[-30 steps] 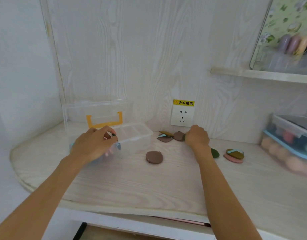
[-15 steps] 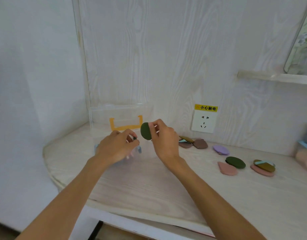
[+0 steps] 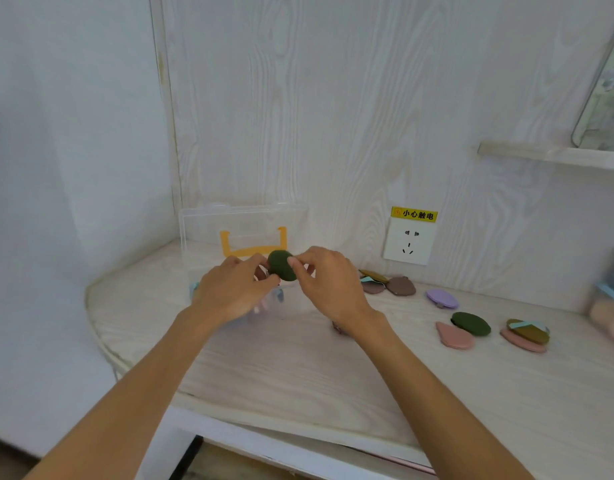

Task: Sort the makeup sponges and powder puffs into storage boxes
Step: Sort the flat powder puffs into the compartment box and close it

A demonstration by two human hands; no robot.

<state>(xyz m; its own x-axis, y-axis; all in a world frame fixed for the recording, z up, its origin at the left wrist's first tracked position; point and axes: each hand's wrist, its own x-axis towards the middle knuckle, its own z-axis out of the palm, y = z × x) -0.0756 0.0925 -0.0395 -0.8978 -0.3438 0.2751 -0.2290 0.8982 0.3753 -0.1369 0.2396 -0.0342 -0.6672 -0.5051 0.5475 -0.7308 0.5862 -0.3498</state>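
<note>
At about nine o'clock of the dark green puff (image 3: 281,270), the left hand (image 3: 234,291) is curling its fingers in toward the puff's left edge; it seems to be pinching that edge, though the fingertips are partly hidden. The puff is hanging in the air just over the clear storage box (image 3: 243,258), whose lid is standing open behind with a yellow handle (image 3: 253,242) (a few pale pieces are showing faintly inside). At three o'clock of the puff, the right hand (image 3: 328,289) is pinching its right edge between thumb and fingertips.

The risk, as I judge it, is in the handover: with both hands gripping only the thin rim, the soft puff could be slipping free and dropping outside the box, or landing in the wrong compartment, since the clear walls are making the dividers hard to read.

Further toward three o'clock, loose puffs are lying on the pale wood-grain counter (image 3: 298,375): brown ones (image 3: 400,286), a lilac one (image 3: 441,298), a pink one (image 3: 454,336) touching a second green puff (image 3: 470,323), and an olive one stacked on pink (image 3: 527,334). A wall socket (image 3: 408,241) with a yellow warning label is sitting above them, a shelf (image 3: 555,155) is jutting out at two o'clock, and a second box (image 3: 608,306) is peeking in at the right edge.
</note>
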